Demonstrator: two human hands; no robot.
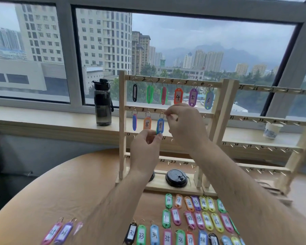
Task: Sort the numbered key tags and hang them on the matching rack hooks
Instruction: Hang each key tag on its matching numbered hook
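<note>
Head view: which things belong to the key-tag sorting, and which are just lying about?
Job:
left hand holding the lower end of tag 9
right hand pinching its ring
rack
second rack
hung tags
loose tags on the table

Lying about:
bottle and cup on the windowsill
black lid on the rack's base

place: probably high-rise office or flat | cues: wide window (67, 50) over city towers (104, 41), round table (69, 183), bottle (102, 103) on sill (42, 114)
</note>
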